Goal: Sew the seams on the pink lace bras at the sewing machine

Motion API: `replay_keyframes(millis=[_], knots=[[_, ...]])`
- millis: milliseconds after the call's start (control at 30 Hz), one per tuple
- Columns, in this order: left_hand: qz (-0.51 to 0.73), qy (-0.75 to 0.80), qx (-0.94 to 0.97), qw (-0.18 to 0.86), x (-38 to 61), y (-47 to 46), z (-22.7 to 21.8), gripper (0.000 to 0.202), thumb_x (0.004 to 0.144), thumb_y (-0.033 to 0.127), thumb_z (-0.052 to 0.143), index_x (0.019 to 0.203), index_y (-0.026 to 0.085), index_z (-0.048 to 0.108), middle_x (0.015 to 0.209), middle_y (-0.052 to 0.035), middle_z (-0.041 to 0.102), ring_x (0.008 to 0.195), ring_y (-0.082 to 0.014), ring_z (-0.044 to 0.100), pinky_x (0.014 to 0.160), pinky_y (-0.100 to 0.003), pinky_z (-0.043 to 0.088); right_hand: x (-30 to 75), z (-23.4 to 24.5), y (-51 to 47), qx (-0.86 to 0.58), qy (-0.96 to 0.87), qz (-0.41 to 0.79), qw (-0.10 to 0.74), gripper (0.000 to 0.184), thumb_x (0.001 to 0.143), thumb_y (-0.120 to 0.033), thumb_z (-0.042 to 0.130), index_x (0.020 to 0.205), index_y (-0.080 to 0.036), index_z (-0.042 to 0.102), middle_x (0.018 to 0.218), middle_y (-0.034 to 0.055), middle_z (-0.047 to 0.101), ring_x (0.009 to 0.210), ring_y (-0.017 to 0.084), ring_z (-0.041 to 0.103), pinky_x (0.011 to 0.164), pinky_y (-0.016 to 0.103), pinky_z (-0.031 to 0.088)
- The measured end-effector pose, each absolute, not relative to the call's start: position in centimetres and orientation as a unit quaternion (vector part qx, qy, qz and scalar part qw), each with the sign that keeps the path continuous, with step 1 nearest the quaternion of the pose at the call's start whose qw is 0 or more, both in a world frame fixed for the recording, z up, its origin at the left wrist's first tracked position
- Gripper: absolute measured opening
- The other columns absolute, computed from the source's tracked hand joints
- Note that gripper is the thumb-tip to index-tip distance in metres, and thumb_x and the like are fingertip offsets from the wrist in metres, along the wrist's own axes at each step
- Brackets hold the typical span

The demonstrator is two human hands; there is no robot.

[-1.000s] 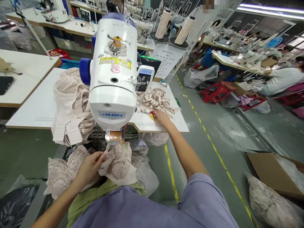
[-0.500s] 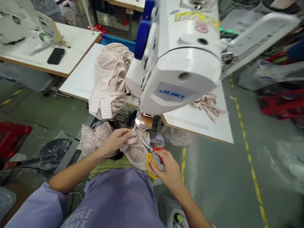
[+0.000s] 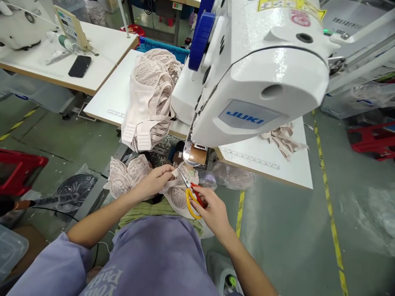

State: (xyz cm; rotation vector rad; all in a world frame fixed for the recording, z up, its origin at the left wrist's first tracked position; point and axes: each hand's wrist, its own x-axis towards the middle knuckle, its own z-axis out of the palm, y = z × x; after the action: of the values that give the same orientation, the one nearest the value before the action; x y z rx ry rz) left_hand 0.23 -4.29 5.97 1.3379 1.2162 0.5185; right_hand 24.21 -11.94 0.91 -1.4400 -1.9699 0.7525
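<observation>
My left hand [image 3: 159,179] pinches the strap end of a beige lace bra [image 3: 179,197] lying over my lap, just below the sewing machine [image 3: 247,94]. My right hand [image 3: 211,207] holds a pair of scissors [image 3: 191,196] with one red and one yellow handle loop. Their narrow blades point up and left to the fabric at my left fingertips. Whether the blades touch the cloth I cannot tell. Another lace cup pair [image 3: 131,172] lies left of my left hand.
A pile of beige bras [image 3: 151,94] is stacked on the white table [image 3: 108,96] left of the machine. Loose beige straps [image 3: 284,137] lie to its right. A black phone [image 3: 80,66] rests on the neighbouring table. Red stools [image 3: 21,172] stand on the floor.
The scissors have moved up and left, with their blades now at the fabric by my left fingers and closer together. My left hand keeps its pinch. The head view has shifted slightly.
</observation>
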Motion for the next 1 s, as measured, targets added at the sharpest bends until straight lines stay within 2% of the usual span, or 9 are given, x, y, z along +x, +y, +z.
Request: replay_keyframes(millis=[100,167,233,367,533,767,867,1000], knots=[[0.215,0.523,0.581,0.585,-0.2,-4.1,6.2,0.035,0.096,0.047,0.046,0.075,0.020,0.053,0.069,0.0022,0.048,0.059,-0.0125,0.043,0.056,-0.025,0.037,24.6,0.2,-12.9,-0.551,-0.709,0.292,0.329,0.035,0.087,-0.028,0.064,0.122,-0.026,0.059,0.104,0.0074,0.066,0.068,0.017,0.060,0.057,0.030,0.052],[0.210,0.517,0.590,0.584,-0.4,-3.9,6.2,0.038,0.096,0.052,0.046,0.077,0.020,0.054,0.068,0.0020,0.049,0.058,-0.0126,0.044,0.055,-0.025,0.038,24.5,-0.1,-13.2,-0.546,-0.708,0.292,0.339,0.043,0.081,-0.029,0.068,0.122,-0.026,0.057,0.106,0.0085,0.065,0.073,0.018,0.061,0.059,0.031,0.053],[0.201,0.512,0.596,0.585,-0.5,-3.8,6.1,0.039,0.096,0.053,0.046,0.083,0.019,0.059,0.073,-0.0002,0.056,0.062,-0.0143,0.051,0.057,-0.026,0.040,24.0,-0.1,-13.1,-0.541,-0.712,0.296,0.336,0.045,0.078,-0.030,0.069,0.121,-0.025,0.057,0.110,0.0094,0.065,0.081,0.021,0.063,0.064,0.033,0.055],[0.191,0.500,0.609,0.585,-0.3,-3.5,6.0,0.036,0.096,0.050,0.048,0.095,0.019,0.066,0.083,-0.0038,0.067,0.072,-0.0179,0.060,0.061,-0.027,0.044,22.8,0.2,-12.1,-0.536,-0.716,0.300,0.332,0.045,0.079,-0.029,0.069,0.122,-0.025,0.057,0.113,0.0099,0.066,0.090,0.024,0.066,0.069,0.035,0.057],[0.183,0.514,0.619,0.565,-0.5,-3.4,6.1,0.031,0.097,0.044,0.047,0.095,0.020,0.066,0.081,-0.0018,0.067,0.069,-0.0170,0.059,0.060,-0.026,0.043,22.5,0.4,-11.0,-0.542,-0.717,0.310,0.308,0.037,0.084,-0.030,0.068,0.120,-0.024,0.061,0.113,0.0096,0.069,0.093,0.024,0.068,0.075,0.036,0.057],[0.196,0.534,0.597,0.566,-0.6,-3.4,6.2,0.038,0.097,0.051,0.048,0.082,0.020,0.062,0.072,-0.0006,0.063,0.060,-0.0143,0.054,0.056,-0.025,0.041,23.9,-0.2,-11.9,-0.569,-0.685,0.340,0.304,0.029,0.091,-0.034,0.064,0.119,-0.027,0.066,0.104,0.0064,0.071,0.068,0.017,0.066,0.059,0.028,0.055],[0.215,0.533,0.594,0.563,-0.6,-3.3,6.2,0.036,0.097,0.049,0.048,0.085,0.019,0.064,0.078,-0.0021,0.067,0.062,-0.0147,0.057,0.056,-0.025,0.042,25.9,-0.6,-12.4,-0.591,-0.671,0.324,0.308,0.028,0.089,-0.034,0.064,0.116,-0.026,0.068,0.100,0.0065,0.071,0.063,0.015,0.063,0.056,0.028,0.053],[0.222,0.547,0.671,0.448,-0.8,-3.3,5.6,0.029,0.096,0.041,0.048,0.096,0.018,0.067,0.077,-0.0035,0.067,0.065,-0.0156,0.058,0.056,-0.025,0.040,30.1,-0.4,-11.0,-0.648,-0.657,0.297,0.245,0.035,0.086,-0.044,0.064,0.114,-0.024,0.069,0.091,0.0070,0.072,0.059,0.018,0.062,0.053,0.030,0.051]])
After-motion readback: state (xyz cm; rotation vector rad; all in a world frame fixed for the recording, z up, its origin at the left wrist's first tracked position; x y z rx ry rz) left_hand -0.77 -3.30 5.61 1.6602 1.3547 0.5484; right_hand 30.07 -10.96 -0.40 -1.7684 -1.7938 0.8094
